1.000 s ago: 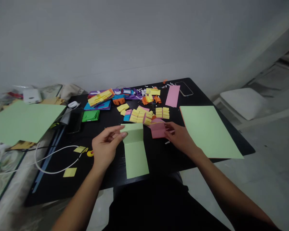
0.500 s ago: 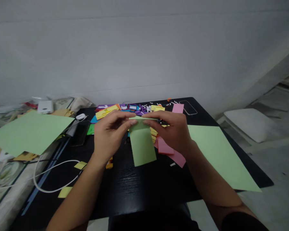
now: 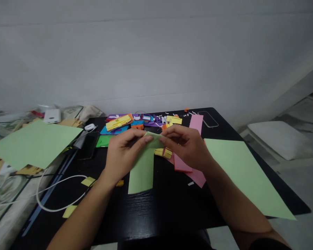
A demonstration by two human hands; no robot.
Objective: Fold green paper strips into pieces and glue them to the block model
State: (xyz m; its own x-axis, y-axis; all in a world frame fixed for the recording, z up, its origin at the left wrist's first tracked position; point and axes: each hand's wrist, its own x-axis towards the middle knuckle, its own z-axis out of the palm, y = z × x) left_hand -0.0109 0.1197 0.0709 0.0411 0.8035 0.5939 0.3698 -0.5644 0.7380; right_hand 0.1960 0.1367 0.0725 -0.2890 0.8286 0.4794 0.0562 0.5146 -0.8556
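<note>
A light green paper strip (image 3: 142, 172) hangs between my hands above the black table, its upper end bent over in a fold. My left hand (image 3: 126, 149) pinches the fold's left side, thumb in front and fingers behind. On the other side my right hand (image 3: 186, 146) grips the folded end between thumb and forefinger. Behind the strip, a folded yellow paper piece (image 3: 163, 152) lies on the table. Pink paper (image 3: 182, 164) rests under and beside my right hand. The fingertips behind the fold are partly hidden.
Large green sheets lie at the right (image 3: 245, 173) and at the left (image 3: 36, 142). Coloured paper bundles (image 3: 119, 122) and white scraps (image 3: 163, 119) sit at the back. A black phone (image 3: 88, 146), white cable (image 3: 45, 208) and clear phone case (image 3: 208, 119) are on the table.
The strip's lower end has swung left and toward me, and the folded end now tilts, showing more of its face. Both hands stay pinched on it; the view has shifted slightly.
</note>
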